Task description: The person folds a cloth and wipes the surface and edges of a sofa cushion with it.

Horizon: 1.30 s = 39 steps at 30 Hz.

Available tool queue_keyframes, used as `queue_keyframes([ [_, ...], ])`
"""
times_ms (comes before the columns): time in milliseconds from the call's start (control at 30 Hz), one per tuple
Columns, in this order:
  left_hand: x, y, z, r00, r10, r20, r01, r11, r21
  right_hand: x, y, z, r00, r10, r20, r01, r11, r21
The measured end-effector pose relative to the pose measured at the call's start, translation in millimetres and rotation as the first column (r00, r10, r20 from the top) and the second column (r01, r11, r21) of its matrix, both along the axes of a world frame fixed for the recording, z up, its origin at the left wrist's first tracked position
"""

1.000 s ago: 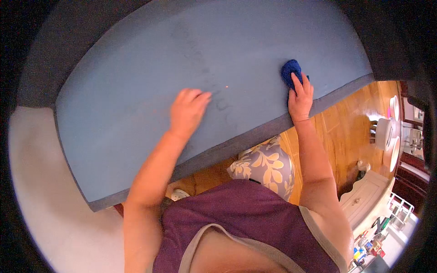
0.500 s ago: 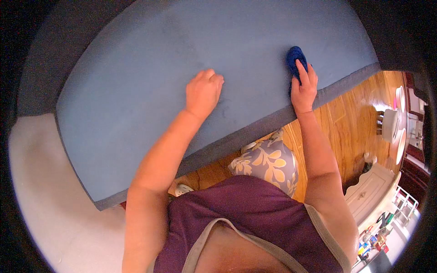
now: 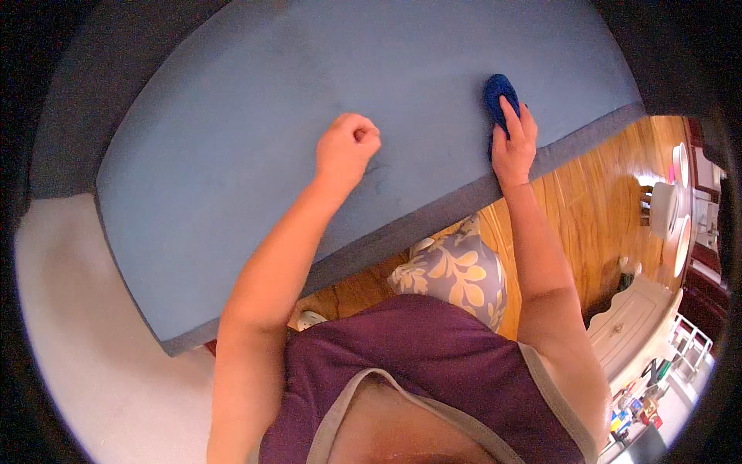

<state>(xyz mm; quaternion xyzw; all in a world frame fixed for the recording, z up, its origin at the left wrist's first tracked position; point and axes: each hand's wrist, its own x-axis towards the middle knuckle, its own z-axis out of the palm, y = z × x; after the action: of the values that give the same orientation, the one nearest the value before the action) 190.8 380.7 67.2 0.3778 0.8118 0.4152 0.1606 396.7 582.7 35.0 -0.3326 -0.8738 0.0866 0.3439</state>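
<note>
My right hand (image 3: 514,147) grips a dark blue oval pad (image 3: 497,91), its fingers laid over the near end; I cannot tell whether it is a brush or a sponge. The pad rests on a wide blue-grey fabric surface (image 3: 232,185), like a mattress or sofa seat, near its dark-edged right side. To the left, my left hand (image 3: 346,151) is curled into a loose fist over the same fabric. Its bent fingers leave a small dark hollow, and no object shows in it. Darker smudges mark the fabric by this hand.
Close to my body, a grey cushion with yellow leaves (image 3: 456,274) lies by the fabric's dark edge. Wooden floor (image 3: 576,224) runs to the right, with a white cabinet (image 3: 630,317) and white chair (image 3: 662,210). A pale surface (image 3: 85,309) lies left.
The blue pad and my right hand have shifted slightly up and left. My left wrist has turned, so the hollow of the curled fingers now shows.
</note>
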Motion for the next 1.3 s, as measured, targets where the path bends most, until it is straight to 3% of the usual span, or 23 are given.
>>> queue_keyframes([
  [33, 3, -2, 8, 0.918, 0.106, 0.382, -0.146, 0.986, 0.077, 1, 0, -2, 1.000, 0.003, -0.018, -0.003, 1.000, -0.013],
  [67, 7, 0, 15, 0.918, 0.102, 0.384, -0.141, 0.987, 0.075, 1, 1, -3, 0.999, 0.007, -0.034, -0.008, 1.000, -0.025],
  [133, 23, 12, 30, 0.787, 0.055, 0.614, -0.227, 0.952, 0.206, 3, 5, -8, 0.997, 0.018, -0.080, -0.022, 0.999, -0.050],
  [200, 49, 25, 45, 0.853, -0.173, 0.493, 0.099, 0.980, 0.172, 7, 19, -4, 0.993, 0.027, -0.115, -0.034, 0.998, -0.060],
  [267, 75, 39, 43, 0.835, -0.483, 0.264, 0.436, 0.873, 0.218, 11, 41, 9, 0.965, -0.007, -0.261, -0.041, 0.984, -0.176],
  [300, 90, 45, 33, 0.877, -0.479, 0.042, 0.441, 0.837, 0.323, 12, 51, 25, 0.954, -0.085, -0.289, 0.044, 0.988, -0.147],
  [367, 103, 50, 26, 0.883, -0.438, -0.172, 0.467, 0.772, 0.432, 16, 71, 61, 0.925, -0.178, -0.337, 0.121, 0.975, -0.184],
  [433, 86, 39, 22, 0.890, -0.419, -0.178, 0.455, 0.801, 0.388, 20, 79, 84, 0.880, -0.270, -0.390, 0.191, 0.954, -0.229],
  [467, 76, 33, 21, 0.891, -0.415, -0.181, 0.453, 0.810, 0.373, 13, 75, 88, 0.888, -0.184, -0.422, 0.134, 0.980, -0.145],
  [533, 49, 17, 26, 0.887, -0.454, 0.083, 0.454, 0.891, 0.020, -8, 52, 89, 0.916, -0.024, -0.402, 0.012, 0.999, -0.034],
  [633, 22, -11, 32, 0.977, -0.207, -0.052, 0.213, 0.960, 0.180, -50, -12, 65, 0.896, 0.426, -0.126, -0.425, 0.904, 0.036],
  [667, 10, -24, 29, 0.980, -0.181, -0.080, 0.192, 0.966, 0.171, -63, -38, 61, 0.804, 0.594, 0.031, -0.595, 0.803, 0.047],
  [733, -9, -54, 15, 0.982, 0.090, -0.165, -0.055, 0.976, 0.210, -79, -90, 49, 0.524, 0.818, 0.237, -0.815, 0.562, -0.139],
  [767, -17, -68, 9, 0.979, 0.107, -0.173, -0.070, 0.976, 0.206, -82, -97, 48, 0.511, 0.829, 0.229, -0.826, 0.547, -0.136],
  [833, -30, -99, -1, 0.958, 0.275, -0.077, -0.248, 0.934, 0.259, -89, -108, 46, 0.240, 0.895, 0.377, -0.915, 0.338, -0.220],
  [867, -37, -115, -5, 0.954, 0.289, -0.081, -0.260, 0.931, 0.257, -84, -100, 34, 0.326, 0.873, 0.363, -0.898, 0.406, -0.168],
  [933, -49, -148, -13, 0.864, 0.303, -0.402, -0.262, 0.953, 0.154, -61, -56, 29, 0.482, 0.796, 0.365, -0.802, 0.569, -0.182],
  [1000, -67, -183, -18, 0.796, 0.310, -0.520, -0.307, 0.947, 0.093, -38, -2, 31, 0.692, 0.444, 0.570, -0.525, 0.851, -0.026],
  [1033, -75, -195, -19, 0.719, 0.286, -0.634, -0.341, 0.939, 0.037, -22, 37, 17, 0.833, 0.274, 0.480, -0.383, 0.913, 0.143],
  [1067, -82, -204, -20, 0.715, 0.295, -0.634, -0.345, 0.937, 0.047, -8, 65, 17, 0.936, 0.152, 0.317, -0.201, 0.972, 0.125],
  [1133, -90, -213, -22, 0.618, 0.344, -0.707, -0.534, 0.844, -0.056, -26, 70, 49, 0.953, -0.133, 0.270, 0.129, 0.991, 0.034],
  [1200, -86, -209, -27, 0.670, 0.308, -0.675, -0.569, 0.798, -0.201, -67, 47, 71, 0.988, 0.012, 0.157, -0.011, 1.000, -0.013],
  [1300, -88, -203, -33, 0.637, 0.296, -0.712, -0.605, 0.764, -0.223, -157, -57, 83, 0.851, 0.505, 0.142, -0.523, 0.838, 0.153],
])
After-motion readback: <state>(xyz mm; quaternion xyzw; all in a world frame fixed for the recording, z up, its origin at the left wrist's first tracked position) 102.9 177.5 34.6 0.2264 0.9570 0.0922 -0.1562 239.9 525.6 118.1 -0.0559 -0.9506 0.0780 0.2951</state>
